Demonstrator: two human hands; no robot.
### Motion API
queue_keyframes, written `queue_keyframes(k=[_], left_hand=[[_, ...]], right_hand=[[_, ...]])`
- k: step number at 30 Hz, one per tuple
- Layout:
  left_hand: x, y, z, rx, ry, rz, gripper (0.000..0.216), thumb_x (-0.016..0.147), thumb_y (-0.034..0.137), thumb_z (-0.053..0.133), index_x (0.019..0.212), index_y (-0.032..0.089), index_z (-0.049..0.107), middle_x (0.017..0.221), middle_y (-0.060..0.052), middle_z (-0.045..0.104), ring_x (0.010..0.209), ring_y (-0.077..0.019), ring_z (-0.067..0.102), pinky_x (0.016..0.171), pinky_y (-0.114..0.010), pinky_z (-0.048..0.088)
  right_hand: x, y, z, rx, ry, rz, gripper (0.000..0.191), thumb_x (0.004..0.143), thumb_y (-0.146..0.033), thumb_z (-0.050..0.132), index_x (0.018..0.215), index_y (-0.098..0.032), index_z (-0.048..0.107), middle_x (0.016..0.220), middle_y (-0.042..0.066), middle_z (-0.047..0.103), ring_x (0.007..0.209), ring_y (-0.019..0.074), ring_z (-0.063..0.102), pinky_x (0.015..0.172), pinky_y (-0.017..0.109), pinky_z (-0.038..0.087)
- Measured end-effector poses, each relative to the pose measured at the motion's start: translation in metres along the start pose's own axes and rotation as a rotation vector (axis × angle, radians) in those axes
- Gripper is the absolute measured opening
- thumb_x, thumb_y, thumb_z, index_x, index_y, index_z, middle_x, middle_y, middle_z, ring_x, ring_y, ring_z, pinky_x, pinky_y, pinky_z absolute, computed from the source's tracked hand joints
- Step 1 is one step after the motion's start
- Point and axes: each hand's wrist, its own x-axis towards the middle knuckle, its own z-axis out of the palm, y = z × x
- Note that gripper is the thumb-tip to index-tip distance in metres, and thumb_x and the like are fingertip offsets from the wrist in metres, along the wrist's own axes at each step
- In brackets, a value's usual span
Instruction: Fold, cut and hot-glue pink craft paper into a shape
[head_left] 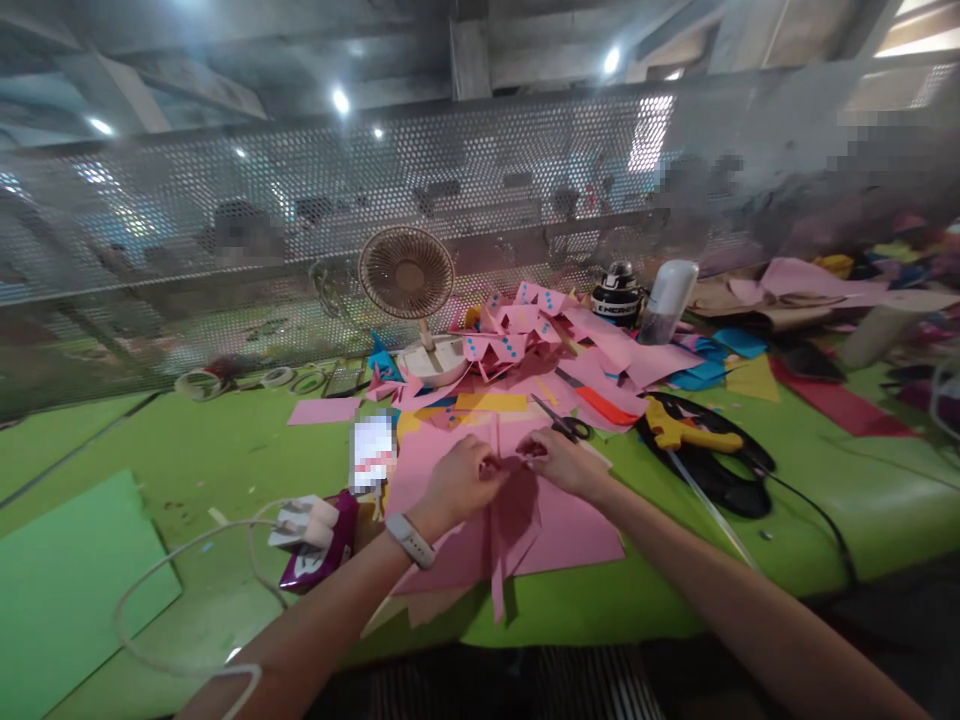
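My left hand point(466, 477), with a pale watch band at the wrist, has its fingers curled in a pinch over a narrow pink paper strip point(498, 585). The strip runs from beyond the fingers down past the near edge of the pink paper sheets point(577, 535). Just to the right, my right hand point(559, 463) is closed with thumb and fingertips together; what they pinch is too small to make out. A small gap separates the two hands. Black-handled scissors point(574, 428) lie just beyond my right hand.
A yellow glue gun point(686, 432) rests on a black holder at right, its cord trailing. Behind stand a small fan point(407, 275), folded pink paper pieces point(517, 330) and a white-topped bottle point(670, 295). At left are a phone point(373, 452), a plugged charger point(304, 525) and green sheets point(75, 590).
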Motion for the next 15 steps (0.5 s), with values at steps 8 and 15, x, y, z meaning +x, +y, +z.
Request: queue_keyframes(k=[8, 15], left_hand=[[0.048, 0.001, 0.006, -0.192, -0.37, -0.245, 0.046, 0.075, 0.057, 0.064, 0.054, 0.016, 0.058, 0.047, 0.0, 0.053, 0.045, -0.0138, 0.051, 0.045, -0.023, 0.042], [0.054, 0.007, 0.0, -0.211, -0.455, -0.295, 0.031, 0.07, 0.041, 0.07, 0.057, 0.015, 0.062, 0.044, 0.002, 0.05, 0.043, -0.0106, 0.044, 0.042, -0.02, 0.034]], right_hand=[[-0.003, -0.005, -0.006, -0.036, -0.009, -0.007, 0.024, 0.079, -0.017, 0.061, 0.1, -0.023, 0.069, 0.103, 0.004, 0.068, 0.093, 0.0189, 0.062, 0.082, 0.029, 0.047], [-0.004, -0.007, -0.007, -0.054, -0.007, -0.003, 0.025, 0.079, -0.018, 0.061, 0.102, -0.025, 0.069, 0.104, 0.003, 0.068, 0.095, 0.0193, 0.062, 0.081, 0.029, 0.047]])
